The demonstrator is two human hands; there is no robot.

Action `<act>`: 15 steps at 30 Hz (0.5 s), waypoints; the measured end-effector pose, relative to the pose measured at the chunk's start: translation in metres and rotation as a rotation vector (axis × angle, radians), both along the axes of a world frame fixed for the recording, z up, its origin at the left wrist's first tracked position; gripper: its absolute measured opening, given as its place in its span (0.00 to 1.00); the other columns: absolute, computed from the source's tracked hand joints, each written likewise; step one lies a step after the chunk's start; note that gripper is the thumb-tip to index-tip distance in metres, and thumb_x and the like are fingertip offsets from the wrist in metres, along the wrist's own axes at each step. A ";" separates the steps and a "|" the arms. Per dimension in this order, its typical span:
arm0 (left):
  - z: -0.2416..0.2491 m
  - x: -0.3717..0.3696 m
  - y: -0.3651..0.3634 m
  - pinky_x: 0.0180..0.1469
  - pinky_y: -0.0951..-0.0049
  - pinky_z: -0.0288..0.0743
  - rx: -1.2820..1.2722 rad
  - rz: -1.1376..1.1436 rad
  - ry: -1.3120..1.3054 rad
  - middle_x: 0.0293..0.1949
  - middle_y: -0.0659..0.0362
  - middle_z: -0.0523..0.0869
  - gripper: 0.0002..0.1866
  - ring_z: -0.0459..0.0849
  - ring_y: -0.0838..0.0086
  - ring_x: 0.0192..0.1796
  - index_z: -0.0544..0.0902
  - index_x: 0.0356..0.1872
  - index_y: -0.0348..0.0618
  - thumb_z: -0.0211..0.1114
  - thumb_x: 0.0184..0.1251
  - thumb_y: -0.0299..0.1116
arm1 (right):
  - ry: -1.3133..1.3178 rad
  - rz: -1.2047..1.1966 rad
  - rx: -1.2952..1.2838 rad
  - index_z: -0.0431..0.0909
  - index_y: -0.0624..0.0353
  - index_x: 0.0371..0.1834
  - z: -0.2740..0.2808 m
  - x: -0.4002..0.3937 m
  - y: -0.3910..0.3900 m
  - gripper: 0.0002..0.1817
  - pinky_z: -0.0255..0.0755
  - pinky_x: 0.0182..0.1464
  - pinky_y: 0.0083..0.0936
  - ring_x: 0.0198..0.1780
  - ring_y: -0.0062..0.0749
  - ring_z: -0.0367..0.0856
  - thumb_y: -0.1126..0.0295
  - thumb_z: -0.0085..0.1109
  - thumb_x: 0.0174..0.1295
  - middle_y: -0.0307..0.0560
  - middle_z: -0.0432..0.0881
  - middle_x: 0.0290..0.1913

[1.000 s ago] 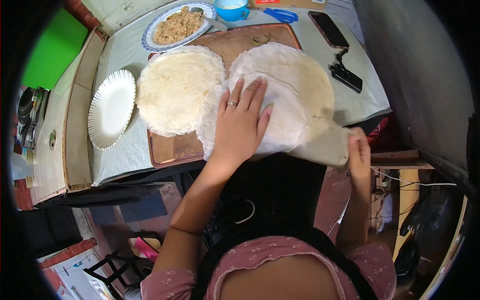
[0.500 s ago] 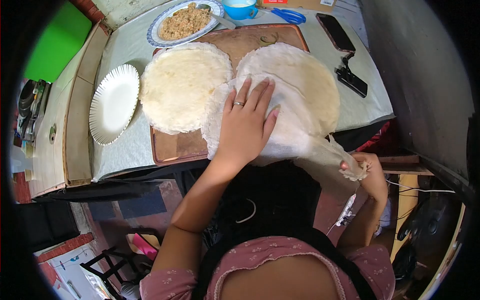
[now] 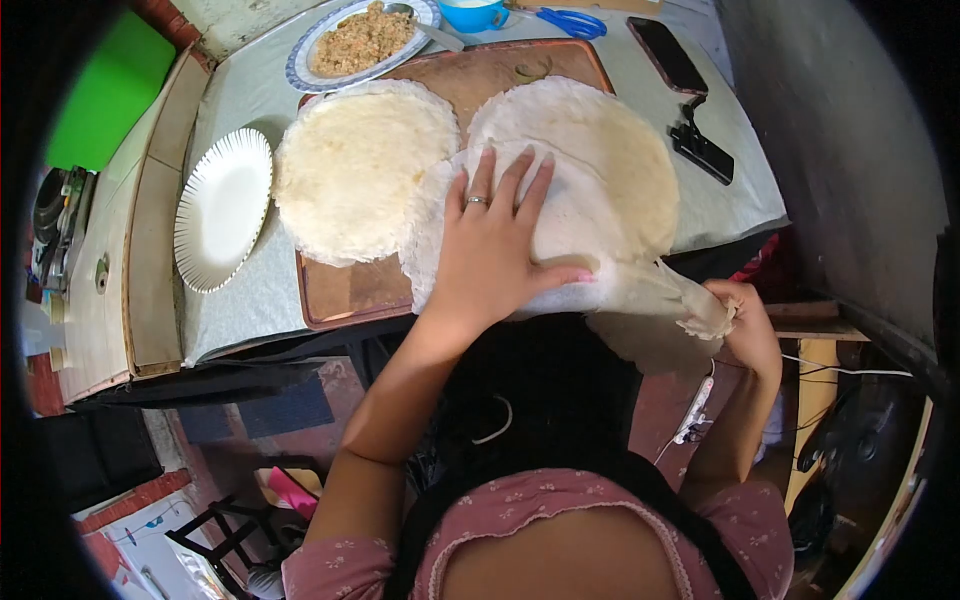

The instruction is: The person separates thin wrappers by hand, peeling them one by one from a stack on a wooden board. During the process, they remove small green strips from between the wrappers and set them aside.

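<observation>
My left hand lies flat with fingers spread, pressing a thin, translucent spring roll wrapper. My right hand grips that wrapper's bunched edge, beyond the front of the table at the right. Beneath it, a stack of round wrappers shows on the right part of the brown wooden board. To the left, partly over the same board, lies another round stack of wrappers. The wrapper in my hands hangs over the board's front edge and is pulled taut toward the right.
A plate of minced filling with a spoon sits at the back, beside a blue cup and blue-handled scissors. An oval white paper plate stands left. A phone and a black device lie right.
My left thumb has spread out to the right, away from the fingers. My right hand still grips the wrapper's edge and has shifted slightly. The view has moved a little.
</observation>
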State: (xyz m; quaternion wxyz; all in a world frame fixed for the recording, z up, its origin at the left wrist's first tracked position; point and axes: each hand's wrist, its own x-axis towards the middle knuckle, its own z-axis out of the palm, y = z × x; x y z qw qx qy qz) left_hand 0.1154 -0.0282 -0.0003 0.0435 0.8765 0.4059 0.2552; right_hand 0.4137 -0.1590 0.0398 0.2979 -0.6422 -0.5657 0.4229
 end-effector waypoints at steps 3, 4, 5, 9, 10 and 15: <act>0.000 0.000 0.000 0.73 0.40 0.51 0.000 -0.007 0.017 0.73 0.49 0.67 0.57 0.59 0.43 0.77 0.65 0.75 0.45 0.66 0.48 0.73 | 0.030 0.035 -0.017 0.82 0.69 0.36 -0.004 0.007 0.001 0.08 0.71 0.39 0.16 0.35 0.12 0.77 0.83 0.59 0.52 0.35 0.83 0.30; 0.000 0.001 0.000 0.73 0.40 0.51 -0.003 -0.005 0.017 0.73 0.49 0.67 0.58 0.59 0.42 0.77 0.65 0.75 0.45 0.67 0.46 0.74 | 0.029 0.037 -0.026 0.82 0.69 0.36 -0.003 0.007 0.001 0.08 0.71 0.39 0.16 0.35 0.12 0.77 0.83 0.59 0.52 0.35 0.83 0.30; 0.000 0.001 0.000 0.73 0.40 0.51 -0.001 -0.005 0.015 0.73 0.49 0.67 0.58 0.59 0.42 0.77 0.65 0.75 0.45 0.67 0.46 0.74 | 0.027 0.039 -0.037 0.82 0.69 0.36 -0.001 0.008 0.002 0.08 0.71 0.39 0.16 0.35 0.12 0.77 0.83 0.59 0.52 0.35 0.83 0.30; -0.001 0.002 0.000 0.73 0.40 0.51 -0.001 -0.007 0.012 0.73 0.49 0.67 0.58 0.59 0.43 0.77 0.65 0.75 0.45 0.68 0.47 0.73 | 0.011 0.058 -0.038 0.82 0.69 0.35 0.006 0.008 -0.002 0.08 0.71 0.39 0.16 0.35 0.12 0.77 0.83 0.59 0.52 0.35 0.83 0.30; 0.000 0.001 0.000 0.73 0.40 0.51 -0.002 -0.008 0.013 0.73 0.49 0.67 0.58 0.59 0.43 0.77 0.65 0.75 0.45 0.68 0.47 0.73 | 0.014 0.057 -0.030 0.82 0.69 0.35 0.005 0.007 -0.003 0.08 0.71 0.39 0.16 0.35 0.12 0.76 0.83 0.59 0.52 0.35 0.83 0.29; 0.000 0.001 0.001 0.73 0.40 0.51 0.001 -0.015 0.017 0.73 0.49 0.68 0.57 0.59 0.43 0.77 0.65 0.75 0.45 0.68 0.47 0.73 | 0.025 0.064 -0.020 0.82 0.69 0.35 0.002 0.008 -0.007 0.08 0.70 0.37 0.16 0.34 0.12 0.75 0.83 0.57 0.52 0.36 0.82 0.28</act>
